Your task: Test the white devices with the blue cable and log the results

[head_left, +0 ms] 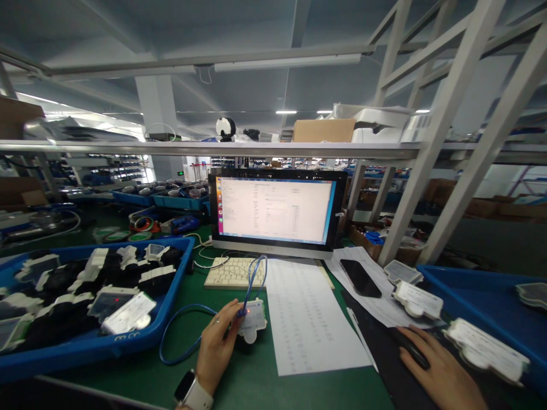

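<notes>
My left hand [220, 341], with a watch on its wrist, is closed at the left edge of a small white plastic module [253, 323]. Its fingertips pinch the end of a blue cable [184, 308] against that edge, where a red light glows. The cable loops left over the green table and also rises in front of the keyboard [231, 273]. On the right, my right hand [431, 364] rests over a black computer mouse [412, 348] on a dark mat. Beyond both hands stands a monitor [273, 210] showing a window of text and fields.
A blue tray [171, 327] full of white and black modules lies left. A printed sheet [311, 319], a pen [361, 339] and a phone [360, 278] lie between the hands. White modules [487, 347] and another blue bin [465, 285] are at right. A shelf [256, 149] crosses above the monitor.
</notes>
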`<state>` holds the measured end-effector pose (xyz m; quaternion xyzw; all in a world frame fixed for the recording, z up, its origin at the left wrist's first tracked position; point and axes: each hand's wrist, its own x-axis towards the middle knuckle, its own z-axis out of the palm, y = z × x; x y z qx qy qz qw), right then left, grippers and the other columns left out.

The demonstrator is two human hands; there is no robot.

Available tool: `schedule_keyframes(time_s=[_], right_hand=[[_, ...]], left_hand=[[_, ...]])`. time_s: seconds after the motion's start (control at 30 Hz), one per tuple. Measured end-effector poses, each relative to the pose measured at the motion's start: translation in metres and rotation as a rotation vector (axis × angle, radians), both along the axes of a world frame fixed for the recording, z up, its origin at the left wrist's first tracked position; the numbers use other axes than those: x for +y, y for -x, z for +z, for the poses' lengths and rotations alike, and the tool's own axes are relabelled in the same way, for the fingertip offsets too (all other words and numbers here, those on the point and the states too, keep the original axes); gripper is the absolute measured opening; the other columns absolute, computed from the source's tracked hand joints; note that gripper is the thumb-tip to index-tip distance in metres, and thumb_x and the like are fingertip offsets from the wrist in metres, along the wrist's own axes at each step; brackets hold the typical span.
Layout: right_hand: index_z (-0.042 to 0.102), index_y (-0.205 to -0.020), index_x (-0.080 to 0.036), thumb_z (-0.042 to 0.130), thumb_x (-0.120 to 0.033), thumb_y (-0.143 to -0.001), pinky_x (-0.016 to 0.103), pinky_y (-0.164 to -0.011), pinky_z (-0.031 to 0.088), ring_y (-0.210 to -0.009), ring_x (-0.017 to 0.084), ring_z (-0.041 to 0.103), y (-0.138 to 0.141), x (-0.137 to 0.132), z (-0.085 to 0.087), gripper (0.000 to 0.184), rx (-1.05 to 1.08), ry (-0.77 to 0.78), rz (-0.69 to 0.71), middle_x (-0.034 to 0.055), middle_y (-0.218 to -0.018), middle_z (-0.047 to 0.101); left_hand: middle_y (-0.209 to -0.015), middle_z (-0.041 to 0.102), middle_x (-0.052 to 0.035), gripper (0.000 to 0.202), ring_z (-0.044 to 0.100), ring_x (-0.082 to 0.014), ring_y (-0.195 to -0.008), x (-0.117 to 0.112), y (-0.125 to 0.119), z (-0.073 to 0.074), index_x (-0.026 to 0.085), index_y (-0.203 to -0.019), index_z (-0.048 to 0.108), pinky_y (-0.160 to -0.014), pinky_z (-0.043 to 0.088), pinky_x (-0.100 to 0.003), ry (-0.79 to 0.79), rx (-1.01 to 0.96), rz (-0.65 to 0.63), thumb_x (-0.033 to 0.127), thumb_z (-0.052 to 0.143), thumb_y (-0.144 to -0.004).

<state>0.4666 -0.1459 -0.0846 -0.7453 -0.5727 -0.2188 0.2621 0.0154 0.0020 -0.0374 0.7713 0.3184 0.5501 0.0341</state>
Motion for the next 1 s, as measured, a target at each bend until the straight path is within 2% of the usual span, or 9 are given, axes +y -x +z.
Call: schedule_keyframes(time_s=[0.2,0.3,0.4,0.47,0.53,0.67,0.8,0.9,1.0], right_hand=[[0.062,-0.106,-0.022,0.039,-0.047,-0.079,0.042,-0.081,0.05,-0.095,0.028,0.06,0.004,0.0,0.006,0.043,-0.014,-0.006,-0.007,0.0091,-0.111,0.06],[0.063,-0.102,-0.02,0.038,-0.049,-0.079,0.048,-0.085,0.045,-0.101,0.032,0.056,0.017,-0.003,0.024,0.044,-0.101,-0.087,-0.023,0.0126,-0.112,0.058],[0.063,-0.089,-0.019,0.04,-0.05,-0.078,0.048,-0.087,0.043,-0.098,0.033,0.056,0.039,-0.005,0.046,0.04,-0.118,-0.136,0.013,0.0138,-0.099,0.061],[0.061,-0.08,-0.022,0.039,-0.052,-0.078,0.039,-0.071,0.048,-0.077,0.026,0.061,0.057,-0.003,0.058,0.037,0.005,-0.014,0.023,0.0083,-0.08,0.064],[0.056,-0.073,-0.025,0.036,-0.054,-0.081,0.031,-0.055,0.044,-0.059,0.02,0.06,0.074,0.004,0.067,0.036,0.166,0.227,0.007,0.0022,-0.064,0.061],[0.051,-0.062,-0.023,0.04,-0.053,-0.083,0.028,-0.051,0.037,-0.06,0.022,0.061,0.096,0.025,0.08,0.038,0.281,0.599,-0.028,0.0031,-0.061,0.061],[0.048,-0.059,-0.02,0.05,-0.041,-0.081,0.024,-0.046,0.033,-0.055,0.018,0.058,0.095,0.043,0.082,0.03,0.394,0.722,0.009,0.0053,-0.064,0.061],[0.042,-0.058,-0.02,0.048,-0.033,-0.084,0.021,-0.038,0.028,-0.035,0.01,0.043,0.088,0.049,0.078,0.03,0.564,0.804,0.024,-0.0021,-0.045,0.049],[0.039,-0.055,-0.021,0.047,-0.029,-0.084,0.019,-0.034,0.023,-0.029,0.007,0.032,0.084,0.05,0.076,0.031,0.615,0.827,0.036,-0.0065,-0.036,0.039]], left_hand=[[-0.107,0.067,-0.0036,0.028,0.063,-0.018,-0.099,0.0,-0.001,0.001,0.025,-0.112,0.058,-0.085,0.053,-0.027,-0.014,-0.002,-0.002,0.02,0.052,-0.085],[-0.106,0.067,-0.0044,0.027,0.064,-0.0188,-0.098,-0.002,-0.001,0.004,0.024,-0.111,0.058,-0.083,0.055,-0.028,-0.02,0.006,0.003,0.02,0.051,-0.085],[-0.106,0.067,-0.0057,0.027,0.063,-0.0198,-0.099,-0.002,0.0,0.003,0.023,-0.111,0.058,-0.084,0.055,-0.031,-0.05,0.024,0.009,0.02,0.051,-0.085],[-0.105,0.067,-0.0063,0.027,0.063,-0.0201,-0.099,-0.001,0.001,0.001,0.023,-0.11,0.059,-0.086,0.054,-0.033,-0.079,0.005,0.015,0.02,0.052,-0.084],[-0.103,0.068,-0.0065,0.027,0.064,-0.0196,-0.097,0.001,0.002,-0.002,0.022,-0.11,0.058,-0.087,0.053,-0.033,-0.093,-0.057,0.047,0.019,0.054,-0.083],[-0.097,0.069,-0.0058,0.026,0.066,-0.0181,-0.087,0.003,0.005,-0.002,0.02,-0.107,0.058,-0.078,0.055,-0.028,-0.018,-0.211,0.187,0.024,0.056,-0.082],[-0.092,0.069,-0.0069,0.028,0.067,-0.0184,-0.08,0.007,0.008,0.001,0.017,-0.105,0.057,-0.072,0.055,-0.029,0.117,-0.321,0.267,0.034,0.055,-0.082],[-0.091,0.068,-0.0078,0.033,0.067,-0.019,-0.08,0.01,0.01,0.001,0.016,-0.104,0.057,-0.071,0.055,-0.029,0.21,-0.381,0.265,0.039,0.055,-0.081],[-0.092,0.067,-0.0081,0.035,0.066,-0.0194,-0.082,0.011,0.01,0.001,0.017,-0.105,0.056,-0.073,0.055,-0.03,0.262,-0.415,0.239,0.042,0.055,-0.08]])
